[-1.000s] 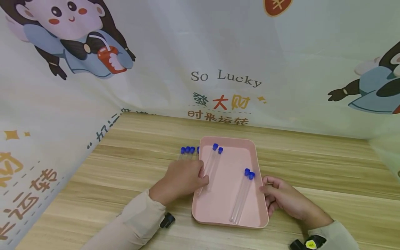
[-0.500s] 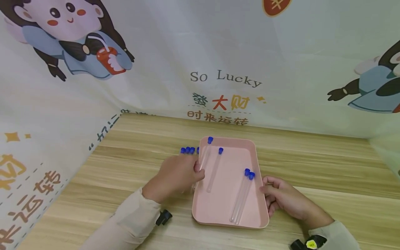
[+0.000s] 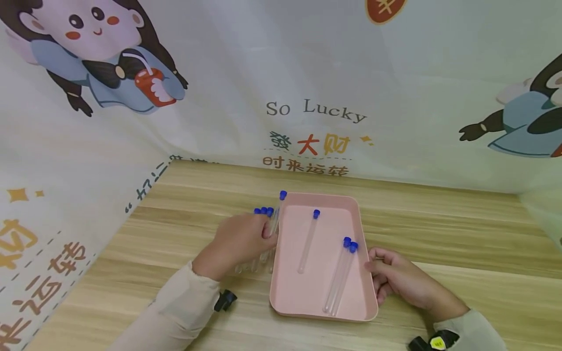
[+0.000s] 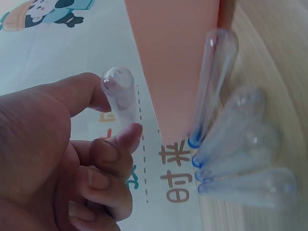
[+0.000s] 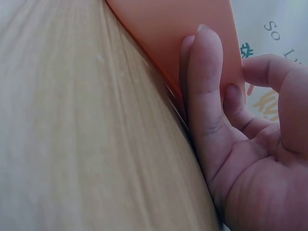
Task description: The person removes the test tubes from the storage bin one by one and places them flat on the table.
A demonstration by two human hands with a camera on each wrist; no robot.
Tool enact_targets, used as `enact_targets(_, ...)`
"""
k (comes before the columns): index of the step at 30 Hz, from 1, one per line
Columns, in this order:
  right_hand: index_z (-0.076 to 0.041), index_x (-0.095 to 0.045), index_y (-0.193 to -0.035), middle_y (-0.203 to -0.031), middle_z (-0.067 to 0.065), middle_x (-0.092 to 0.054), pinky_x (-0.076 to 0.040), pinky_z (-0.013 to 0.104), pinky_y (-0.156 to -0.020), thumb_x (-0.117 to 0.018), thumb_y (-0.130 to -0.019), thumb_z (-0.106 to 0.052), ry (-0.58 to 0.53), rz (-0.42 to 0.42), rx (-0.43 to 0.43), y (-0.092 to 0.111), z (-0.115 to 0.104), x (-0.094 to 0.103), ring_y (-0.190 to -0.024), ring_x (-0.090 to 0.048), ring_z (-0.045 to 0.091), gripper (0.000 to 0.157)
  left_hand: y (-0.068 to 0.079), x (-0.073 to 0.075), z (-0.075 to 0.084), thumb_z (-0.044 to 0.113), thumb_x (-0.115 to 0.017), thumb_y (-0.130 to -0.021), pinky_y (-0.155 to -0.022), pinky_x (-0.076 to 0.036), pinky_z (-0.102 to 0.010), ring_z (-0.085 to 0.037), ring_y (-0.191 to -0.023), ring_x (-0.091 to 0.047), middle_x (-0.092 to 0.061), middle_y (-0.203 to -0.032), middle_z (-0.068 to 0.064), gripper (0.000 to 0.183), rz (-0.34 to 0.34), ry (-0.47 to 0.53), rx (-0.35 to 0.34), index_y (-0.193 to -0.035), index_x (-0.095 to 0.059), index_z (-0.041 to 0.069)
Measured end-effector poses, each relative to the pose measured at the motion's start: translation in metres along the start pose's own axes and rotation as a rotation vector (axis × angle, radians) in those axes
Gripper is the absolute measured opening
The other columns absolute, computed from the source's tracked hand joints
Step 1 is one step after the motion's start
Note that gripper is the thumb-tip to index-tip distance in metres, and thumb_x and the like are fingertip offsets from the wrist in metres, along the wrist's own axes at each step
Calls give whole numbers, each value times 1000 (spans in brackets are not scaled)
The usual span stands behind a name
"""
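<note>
My left hand [image 3: 241, 239] pinches a clear test tube with a blue cap [image 3: 283, 195] between thumb and finger. This tube is raised just outside the left rim of the pink tray [image 3: 303, 297]; its rounded end [image 4: 119, 79] faces the left wrist camera. My right hand [image 3: 401, 278] grips the tray's right edge, thumb at the rim and fingers [image 5: 206, 62] along the outer wall. Inside the tray lie a single capped tube [image 3: 309, 243] and a pair of tubes [image 3: 340, 278] close together at the right. Several more tubes [image 4: 240, 185] lie on the table beneath my left hand, partly hidden by it.
The wooden table [image 3: 430, 219] carries the tray near its middle. Printed cloth walls [image 3: 228, 73] with cartoon figures and lettering stand behind and at both sides. Black straps with devices [image 3: 439, 340] sit on the wrists.
My left hand has moved left with its test tube, from over the tray to beyond its left rim. The single tube in the tray has shifted slightly right. The right hand stays put.
</note>
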State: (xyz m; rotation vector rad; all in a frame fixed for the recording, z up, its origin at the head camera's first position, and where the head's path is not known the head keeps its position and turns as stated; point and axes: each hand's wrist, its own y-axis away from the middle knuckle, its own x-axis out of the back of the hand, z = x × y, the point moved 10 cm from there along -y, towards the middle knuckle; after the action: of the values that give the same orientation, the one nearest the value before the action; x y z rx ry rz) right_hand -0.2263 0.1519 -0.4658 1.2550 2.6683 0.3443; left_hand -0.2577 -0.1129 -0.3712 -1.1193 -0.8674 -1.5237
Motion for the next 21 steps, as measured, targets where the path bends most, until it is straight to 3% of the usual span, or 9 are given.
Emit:
enact_targets(15,-13,-46,-96,-73,-2,-63,-55,28,-54,-47,-103,-14,2,-9,18,0,-3,-3,-60,-64,11,7,-3,-4,-21,30,-63,-84,-49,-31,-31,-11,-53,-41,-41,-54,8,33,-68,-86,48,-57,-46,21)
enact_targets(21,-13,-46,-97,-73,-2,-63,-55,28,-54,-48,-103,-14,0,-11,18,-1,-4,-3,-60,-64,11,6,-6,-6,-27,33,-64,-83,-50,-34,-34,-13,-53,-44,-38,-52,8,40,-53,-108,45,-52,-42,23)
